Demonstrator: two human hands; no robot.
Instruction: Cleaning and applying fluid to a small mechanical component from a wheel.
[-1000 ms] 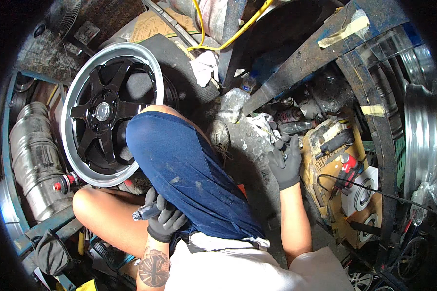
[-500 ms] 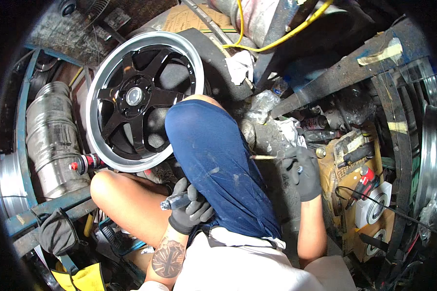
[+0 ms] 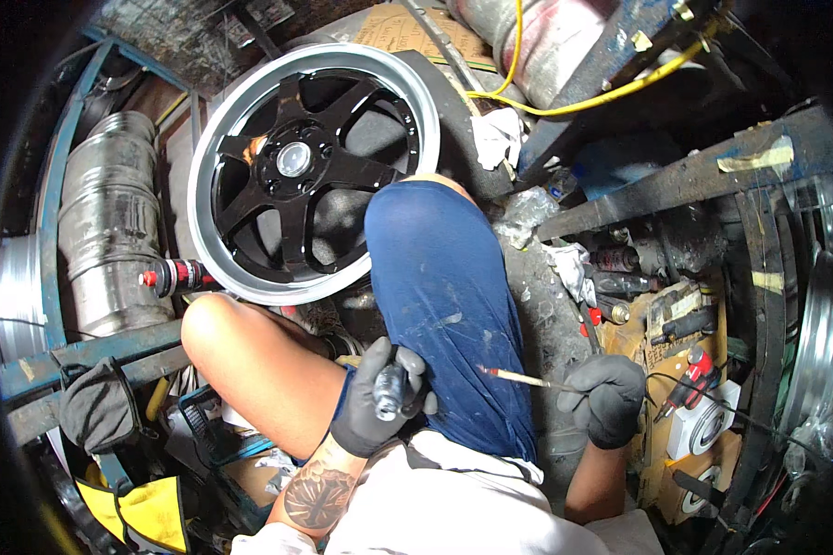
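My gloved left hand (image 3: 372,398) grips a small dark cylindrical object (image 3: 390,393), perhaps a bottle, over my blue-shorted thigh (image 3: 444,287). My gloved right hand (image 3: 603,396) is closed on a thin paintbrush (image 3: 523,377) with a pale handle, its reddish tip pointing left over that thigh. A black six-spoke wheel rim (image 3: 386,168) with a silver lip stands just beyond my knees, partly hidden by the raised right knee. My bare left knee (image 3: 222,328) lies below it.
Steel rim barrels (image 3: 111,231) stand left inside a blue frame. A rusty metal beam (image 3: 676,176) crosses the right. Cardboard (image 3: 643,328) holds power tools (image 3: 697,375). Crumpled paper (image 3: 495,139), a yellow cable (image 3: 583,102) and a grey pouch (image 3: 99,407) lie around.
My right hand, open at first, has come down and inward holding the brush. My left hand has turned the dark object more upright. The view has shifted, so the rim appears higher and further right.
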